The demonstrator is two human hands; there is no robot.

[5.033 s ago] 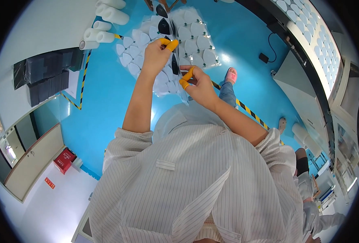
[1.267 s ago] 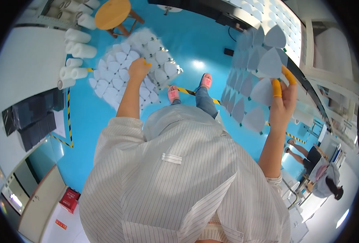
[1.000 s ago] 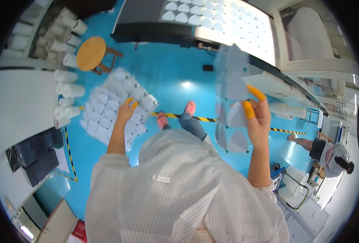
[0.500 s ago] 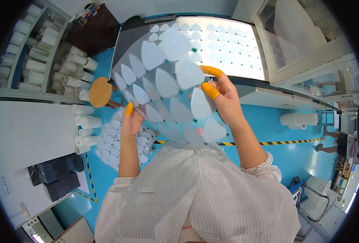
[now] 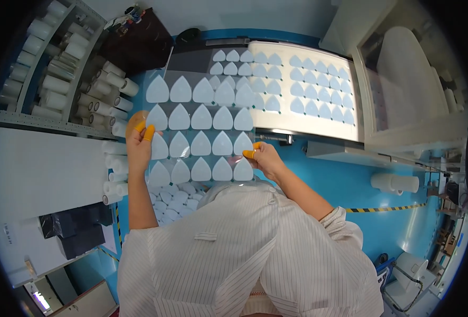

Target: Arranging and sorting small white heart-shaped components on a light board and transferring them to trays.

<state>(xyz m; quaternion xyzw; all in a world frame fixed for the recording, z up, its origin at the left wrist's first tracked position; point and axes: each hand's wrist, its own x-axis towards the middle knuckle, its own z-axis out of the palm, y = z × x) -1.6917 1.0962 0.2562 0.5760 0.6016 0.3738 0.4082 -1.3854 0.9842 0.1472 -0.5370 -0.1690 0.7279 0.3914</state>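
Note:
A clear plastic sheet [image 5: 191, 127] bearing rows of pale blue, rounded-triangle pieces with small green tabs is stretched out flat between my hands. My left hand [image 5: 138, 142], with orange finger cots, pinches its left edge. At its right edge, lower down, my right hand [image 5: 264, 157] grips it between cotted thumb and fingers. The sheet's far part overlaps the near left of a table, where similar sheets lie on a bright white lit panel [image 5: 268, 119] and a dark surface [image 5: 191, 61]. Under the sheet's near edge shows a pile of similar pieces [image 5: 173, 206].
White rolls [image 5: 59, 84] fill a shelf on the left, and more stand along the floor. A round wooden stool [image 5: 134, 124] is partly hidden behind my left hand. On the right are a glass-fronted cabinet [image 5: 366, 84] and white rolls [image 5: 395, 183] on the blue floor.
The sheet has gone from tilted and blurred to level and squared up. My left hand has moved left and slightly up; my right hand has come down and left along the sheet's edge.

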